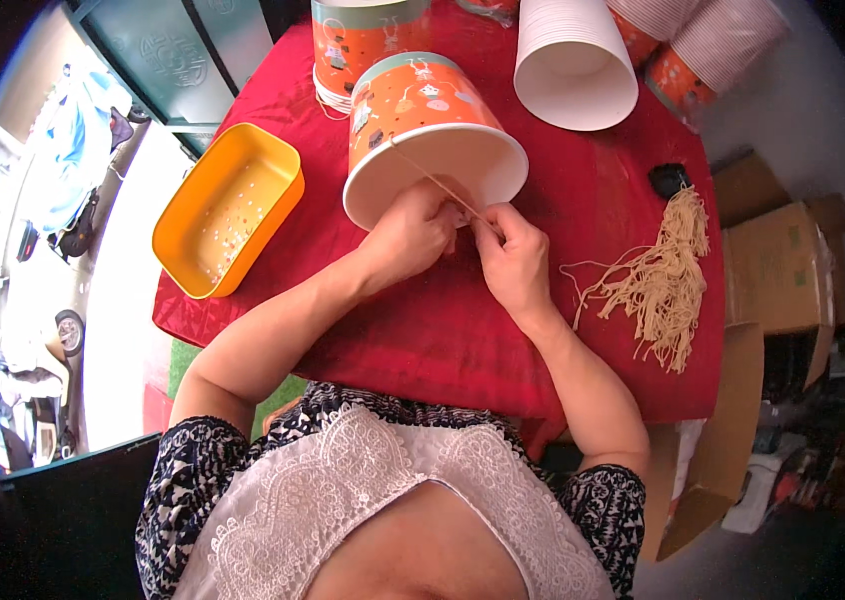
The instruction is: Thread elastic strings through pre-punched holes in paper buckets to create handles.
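Note:
An orange paper bucket [423, 105] with a printed pattern lies tilted on the table, its white mouth turned toward me. A thin beige cord [433, 178] runs from a spot just behind the rim, across the mouth, down to my hands. My left hand [411, 232] is closed at the lower part of the mouth; its fingertips, partly hidden, meet the cord there. Beside it, my right hand [517, 258] pinches the same cord between thumb and forefinger. A bundle of loose beige cords [671, 270] lies to the right, one strand trailing toward my right hand.
A yellow plastic box [173, 245] holding small pale bits stands at left on the red tablecloth [423, 350]. Behind are another orange bucket [363, 40], a stack of white-lined buckets [575, 60] and more stacks at far right. Cardboard boxes [778, 270] stand beyond the right edge.

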Available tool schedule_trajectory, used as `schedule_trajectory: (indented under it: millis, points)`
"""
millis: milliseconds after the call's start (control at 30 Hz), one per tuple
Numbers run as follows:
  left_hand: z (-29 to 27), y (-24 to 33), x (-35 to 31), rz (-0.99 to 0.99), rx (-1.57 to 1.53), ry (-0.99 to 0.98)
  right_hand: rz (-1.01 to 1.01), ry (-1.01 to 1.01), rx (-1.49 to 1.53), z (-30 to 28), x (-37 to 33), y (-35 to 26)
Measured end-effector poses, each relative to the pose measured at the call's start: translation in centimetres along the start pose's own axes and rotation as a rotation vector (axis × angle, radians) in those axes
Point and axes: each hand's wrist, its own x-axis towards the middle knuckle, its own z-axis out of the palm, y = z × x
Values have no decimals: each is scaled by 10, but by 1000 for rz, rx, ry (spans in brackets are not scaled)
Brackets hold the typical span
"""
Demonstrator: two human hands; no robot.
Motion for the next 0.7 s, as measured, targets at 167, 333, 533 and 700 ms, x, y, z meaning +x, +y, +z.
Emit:
schedule_trajectory:
  millis: [167,333,533,700]
  points:
    - [-2,-30,6,340,225,115,62,-44,-7,0,0,-3]
    - [0,-20,5,353,388,83,59,-31,-8,0,0,-1]
    - [1,-23,8,385,506,80,37,-21,-84,4,-1,-1]
    - [1,-23,6,376,449,89,29,-21,-77,4,-1,-1]
